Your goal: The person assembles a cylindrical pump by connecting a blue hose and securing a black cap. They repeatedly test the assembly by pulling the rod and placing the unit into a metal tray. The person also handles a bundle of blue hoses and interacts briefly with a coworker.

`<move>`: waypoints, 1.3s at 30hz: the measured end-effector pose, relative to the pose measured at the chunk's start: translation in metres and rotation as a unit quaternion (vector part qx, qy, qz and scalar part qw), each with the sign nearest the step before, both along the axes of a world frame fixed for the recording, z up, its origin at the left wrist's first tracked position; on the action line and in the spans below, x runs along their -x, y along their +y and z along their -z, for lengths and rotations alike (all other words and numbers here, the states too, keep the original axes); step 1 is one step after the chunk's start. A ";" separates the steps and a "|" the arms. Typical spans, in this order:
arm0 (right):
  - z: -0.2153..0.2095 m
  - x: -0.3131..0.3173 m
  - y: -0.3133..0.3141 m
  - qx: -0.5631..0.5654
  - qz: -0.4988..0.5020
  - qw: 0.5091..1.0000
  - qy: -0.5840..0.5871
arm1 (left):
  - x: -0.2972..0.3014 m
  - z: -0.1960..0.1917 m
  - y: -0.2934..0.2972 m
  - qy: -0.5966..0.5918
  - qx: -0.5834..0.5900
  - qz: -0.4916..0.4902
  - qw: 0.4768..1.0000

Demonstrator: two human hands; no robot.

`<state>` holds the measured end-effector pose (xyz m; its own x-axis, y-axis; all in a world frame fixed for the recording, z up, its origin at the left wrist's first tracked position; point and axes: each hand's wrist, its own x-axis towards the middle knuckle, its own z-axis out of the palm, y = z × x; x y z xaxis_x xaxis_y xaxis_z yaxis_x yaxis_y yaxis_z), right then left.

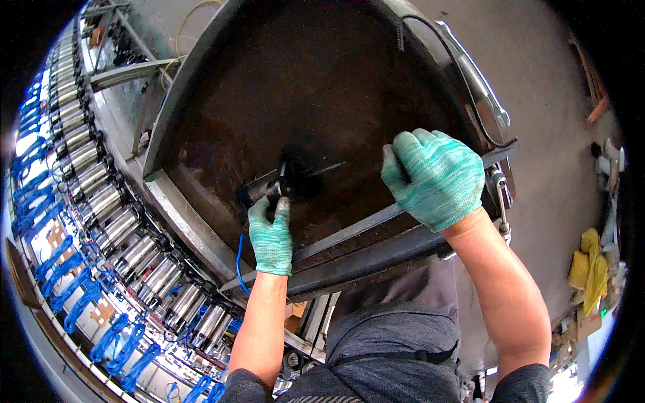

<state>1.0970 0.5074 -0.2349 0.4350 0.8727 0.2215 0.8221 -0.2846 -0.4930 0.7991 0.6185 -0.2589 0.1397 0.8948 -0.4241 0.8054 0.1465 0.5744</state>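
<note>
My left hand (271,235), in a green knit glove, has its thumb and fingers closed around the near end of a short metal cylinder with dark ends (269,188), like those in the row on the left. A thin shaft (329,169) points right from beside its dark end. Near my left wrist hangs a blue cable (240,265); where it attaches is unclear. My right hand (435,180), gloved alike, is raised over the right side of the dark worktable (349,87) with its fingers curled. What they hold, if anything, is hidden.
Many shiny metal cylinders (104,201) with bundled blue cables (64,295) line the left. A metal rim (195,218) borders the worktable. Along its right edge lie wrenches (500,201) and a black cord (463,74). Yellow cloth (590,265) and clutter sit at far right.
</note>
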 end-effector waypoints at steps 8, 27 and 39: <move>-0.010 0.006 0.004 0.029 -0.002 0.999 -0.019 | -0.018 -0.014 0.001 0.011 -0.019 0.060 0.998; -0.019 0.017 -0.001 0.184 -0.007 0.982 -0.034 | 0.181 -0.065 0.001 0.136 -0.192 -0.030 0.971; -0.014 0.012 -0.001 0.202 -0.008 0.978 -0.050 | 0.159 -0.067 0.018 0.270 -0.026 -0.062 0.961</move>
<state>1.0846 0.5062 -0.2208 0.4150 0.9040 -0.1025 0.8664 -0.4271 -0.2587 0.6401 0.6367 -0.1915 -0.1979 0.9118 -0.3597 0.9658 0.2441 0.0874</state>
